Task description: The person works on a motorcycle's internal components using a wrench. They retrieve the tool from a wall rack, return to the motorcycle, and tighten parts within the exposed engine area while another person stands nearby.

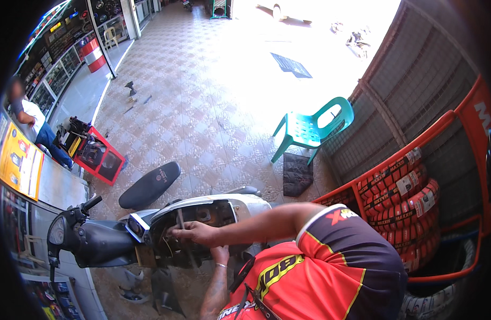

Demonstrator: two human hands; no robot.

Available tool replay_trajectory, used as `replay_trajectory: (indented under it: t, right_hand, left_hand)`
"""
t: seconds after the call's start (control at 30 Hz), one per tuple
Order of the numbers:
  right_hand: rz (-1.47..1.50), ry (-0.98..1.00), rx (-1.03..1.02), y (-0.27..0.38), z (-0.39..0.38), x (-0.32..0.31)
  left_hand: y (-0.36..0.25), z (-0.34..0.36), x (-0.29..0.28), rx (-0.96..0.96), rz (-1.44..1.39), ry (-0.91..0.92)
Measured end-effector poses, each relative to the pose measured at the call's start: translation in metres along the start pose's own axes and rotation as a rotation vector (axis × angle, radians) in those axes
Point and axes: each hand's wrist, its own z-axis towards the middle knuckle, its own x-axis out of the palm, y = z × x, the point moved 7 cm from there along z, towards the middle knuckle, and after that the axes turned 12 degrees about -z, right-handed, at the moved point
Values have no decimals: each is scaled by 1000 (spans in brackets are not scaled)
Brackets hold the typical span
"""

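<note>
A scooter (245,205) with pale side panels lies across the lower middle, its seat off and its inner body open. My right hand (197,233) reaches in over the open bay, fingers closed around a thin, blurred rod-like tool (180,216) that stands up from them. Below the right wrist is my left hand (220,254), against the near side of the scooter. Its fingers are hidden by the right arm and the bodywork. Dark parts and a loose cable show in the bay. The handlebar and headlight (58,232) point left.
The removed black seat (150,185) rests on the tiled floor beyond the scooter. A red tool cart (100,156) stands farther left, near a person (29,117) at a counter. A green plastic chair (304,129) and stacked tyres (403,205) in an orange rack are on the right.
</note>
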Motion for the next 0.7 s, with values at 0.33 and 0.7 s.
replay_trajectory:
  t: [0.33,0.7]
  right_hand:
    - [-100,676,-255,19,-26,1]
    - [-1808,-173,-1037,81,-78,35]
  left_hand:
    - [5,-2,2,38,55,43]
    - [38,1,5,165,137,-82]
